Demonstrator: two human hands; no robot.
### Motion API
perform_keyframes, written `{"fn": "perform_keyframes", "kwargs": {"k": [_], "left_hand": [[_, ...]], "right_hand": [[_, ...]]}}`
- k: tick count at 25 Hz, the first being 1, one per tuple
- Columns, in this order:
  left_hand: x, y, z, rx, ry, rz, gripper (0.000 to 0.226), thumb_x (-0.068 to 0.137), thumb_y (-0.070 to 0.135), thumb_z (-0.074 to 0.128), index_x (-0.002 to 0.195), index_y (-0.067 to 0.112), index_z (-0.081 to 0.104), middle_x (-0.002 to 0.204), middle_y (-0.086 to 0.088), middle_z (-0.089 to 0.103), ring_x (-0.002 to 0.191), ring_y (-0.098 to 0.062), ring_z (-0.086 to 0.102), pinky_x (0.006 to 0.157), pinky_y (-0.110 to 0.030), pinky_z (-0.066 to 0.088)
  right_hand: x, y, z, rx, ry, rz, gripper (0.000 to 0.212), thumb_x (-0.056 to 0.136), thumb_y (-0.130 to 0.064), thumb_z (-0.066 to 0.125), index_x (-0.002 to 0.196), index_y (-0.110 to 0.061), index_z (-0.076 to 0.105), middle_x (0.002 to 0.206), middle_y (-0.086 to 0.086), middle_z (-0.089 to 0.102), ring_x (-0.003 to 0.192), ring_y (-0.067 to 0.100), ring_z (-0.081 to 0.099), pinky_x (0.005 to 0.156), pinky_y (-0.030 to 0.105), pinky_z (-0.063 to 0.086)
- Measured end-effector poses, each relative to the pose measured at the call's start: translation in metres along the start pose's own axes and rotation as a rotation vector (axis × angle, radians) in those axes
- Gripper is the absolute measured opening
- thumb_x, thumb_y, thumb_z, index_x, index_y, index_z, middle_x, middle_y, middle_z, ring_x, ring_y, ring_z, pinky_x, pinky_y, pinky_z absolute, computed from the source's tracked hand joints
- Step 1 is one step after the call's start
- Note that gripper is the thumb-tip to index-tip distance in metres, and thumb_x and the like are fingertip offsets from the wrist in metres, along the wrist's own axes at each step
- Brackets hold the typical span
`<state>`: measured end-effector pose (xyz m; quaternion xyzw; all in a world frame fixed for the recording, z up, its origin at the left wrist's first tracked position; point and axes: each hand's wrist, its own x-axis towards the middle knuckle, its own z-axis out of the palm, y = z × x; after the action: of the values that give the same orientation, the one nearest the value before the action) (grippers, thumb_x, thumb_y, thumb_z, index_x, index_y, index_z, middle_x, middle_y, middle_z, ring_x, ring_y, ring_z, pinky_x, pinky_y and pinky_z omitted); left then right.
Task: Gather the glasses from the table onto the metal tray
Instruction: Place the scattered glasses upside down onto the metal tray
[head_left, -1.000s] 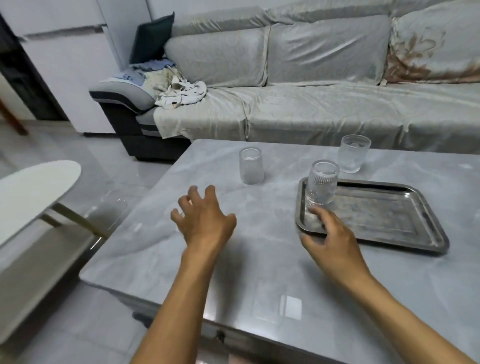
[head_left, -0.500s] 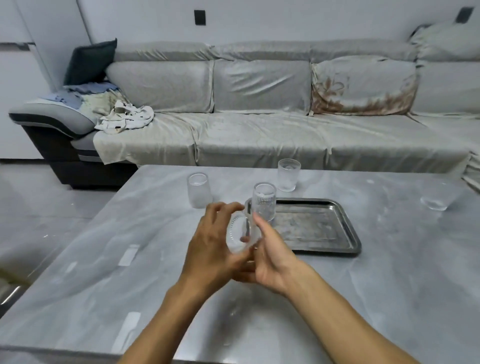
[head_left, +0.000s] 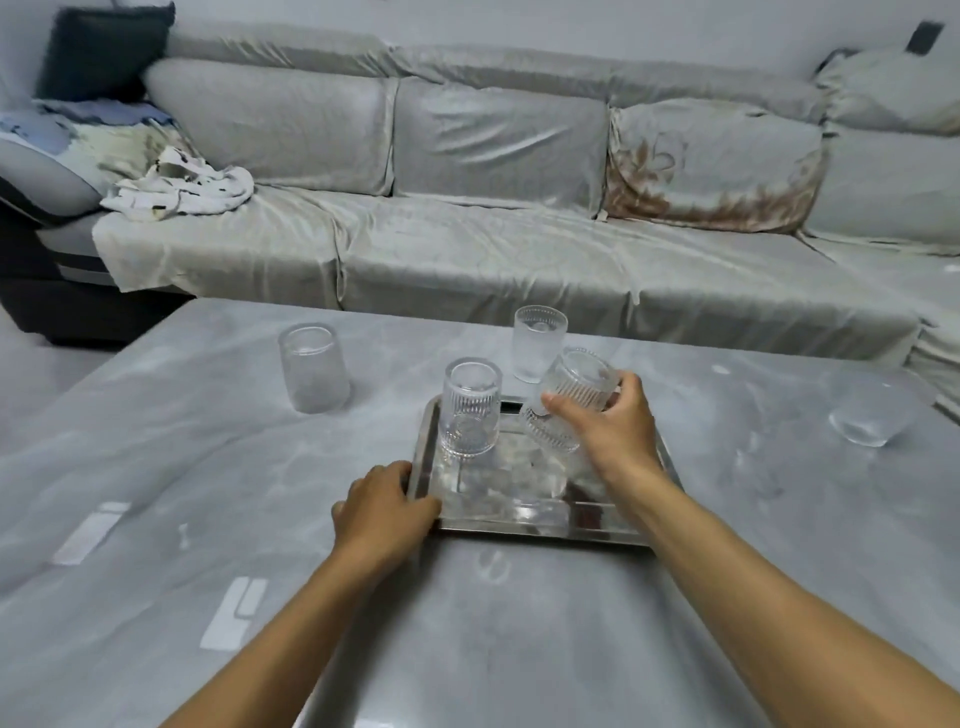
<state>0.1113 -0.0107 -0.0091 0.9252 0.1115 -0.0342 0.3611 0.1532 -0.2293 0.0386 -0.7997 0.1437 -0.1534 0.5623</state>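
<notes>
Ribbed glass (head_left: 571, 400) is now tilted over the metal tray (head_left: 540, 514), your right hand (head_left: 613, 421) fingers (head_left: 558, 402) pinching its rim; half a second ago both hands held it short of the tray. A second ribbed glass (head_left: 470, 408) stands upright on the tray; left hand (head_left: 387, 506) has dropped to the tray's near-left corner, fingers curled on its edge. Left on the worktop (head_left: 156, 467): smooth tumbler (head_left: 313, 375), tall glass (head_left: 537, 343), glass bowl (head_left: 872, 415) — likely two down, three to go.
</notes>
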Motion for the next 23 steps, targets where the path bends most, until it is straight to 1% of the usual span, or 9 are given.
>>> {"fn": "perform_keyframes", "kwargs": {"k": [3,5,9,11,15,17,19,21,23], "left_hand": [[0.01,-0.004,0.004,-0.083,0.045,-0.041,0.023,0.07,0.018,0.063,0.087,0.033,0.065,0.078,0.011,0.069,0.092,-0.026,0.063,0.091,-0.041,0.042],[0.01,-0.003,0.005,-0.105,0.063,-0.036,0.026,0.07,0.016,0.063,0.082,0.039,0.064,0.073,0.015,0.067,0.087,-0.023,0.063,0.093,-0.042,0.042],[0.014,-0.007,0.006,-0.107,0.039,-0.009,0.027,0.072,0.016,0.065,0.083,0.041,0.064,0.068,0.018,0.064,0.079,-0.018,0.06,0.091,-0.042,0.042],[0.014,-0.007,0.004,-0.119,0.021,0.004,0.025,0.076,0.019,0.065,0.09,0.039,0.066,0.068,0.018,0.063,0.079,-0.019,0.06,0.092,-0.043,0.043],[0.005,-0.007,0.0,-0.064,-0.013,0.026,0.027,0.084,0.029,0.062,0.111,0.034,0.064,0.089,0.01,0.067,0.097,-0.023,0.061,0.097,-0.043,0.039],[0.0,-0.007,0.0,-0.132,-0.032,0.019,0.033,0.085,0.029,0.063,0.117,0.028,0.062,0.104,0.002,0.065,0.105,-0.026,0.059,0.1,-0.045,0.039],[-0.013,-0.001,-0.001,-0.095,0.04,0.054,0.044,0.084,0.027,0.063,0.126,0.02,0.056,0.125,-0.008,0.058,0.117,-0.032,0.054,0.102,-0.048,0.04],[-0.035,0.012,0.001,0.044,0.173,0.213,0.05,0.084,0.021,0.061,0.133,0.018,0.052,0.133,-0.01,0.053,0.119,-0.034,0.049,0.098,-0.047,0.041],[-0.061,0.035,0.013,0.051,0.166,0.478,0.052,0.081,0.011,0.063,0.132,0.015,0.054,0.132,-0.009,0.056,0.115,-0.035,0.052,0.096,-0.044,0.043]], "right_hand": [[0.019,0.019,0.019,-0.159,-0.05,-0.109,0.072,0.061,-0.041,0.087,0.117,-0.026,0.046,0.109,-0.004,0.063,0.094,0.019,0.063,0.079,0.038,0.054],[0.024,0.031,0.031,-0.202,-0.052,-0.162,0.074,0.061,-0.04,0.087,0.121,-0.023,0.047,0.114,0.0,0.065,0.098,0.02,0.062,0.083,0.039,0.053],[0.026,0.04,0.045,-0.288,-0.077,-0.223,0.081,0.062,-0.046,0.085,0.13,-0.022,0.045,0.122,-0.001,0.064,0.106,0.021,0.061,0.088,0.04,0.051],[0.026,0.039,0.045,-0.324,-0.083,-0.223,0.082,0.063,-0.046,0.085,0.13,-0.021,0.044,0.122,0.001,0.065,0.107,0.022,0.061,0.088,0.042,0.052],[0.017,0.044,0.036,-0.299,-0.176,-0.093,0.094,0.066,-0.037,0.087,0.14,-0.017,0.034,0.135,0.007,0.057,0.119,0.026,0.055,0.096,0.043,0.047],[0.0,0.05,0.023,-0.252,-0.197,-0.029,0.103,0.067,-0.034,0.087,0.147,-0.017,0.025,0.144,0.01,0.048,0.126,0.028,0.05,0.102,0.045,0.043],[-0.029,0.054,-0.004,-0.279,-0.21,-0.041,0.102,0.068,-0.037,0.085,0.148,-0.019,0.025,0.149,0.006,0.043,0.128,0.026,0.047,0.104,0.044,0.041],[-0.059,0.053,-0.039,-0.317,-0.199,-0.074,0.093,0.07,-0.04,0.081,0.146,-0.023,0.03,0.148,0.0,0.044,0.129,0.021,0.046,0.103,0.04,0.042],[-0.08,0.053,-0.079,-0.333,-0.164,-0.106,0.083,0.072,-0.038,0.077,0.143,-0.024,0.035,0.144,-0.003,0.048,0.127,0.018,0.048,0.1,0.034,0.044]]}}
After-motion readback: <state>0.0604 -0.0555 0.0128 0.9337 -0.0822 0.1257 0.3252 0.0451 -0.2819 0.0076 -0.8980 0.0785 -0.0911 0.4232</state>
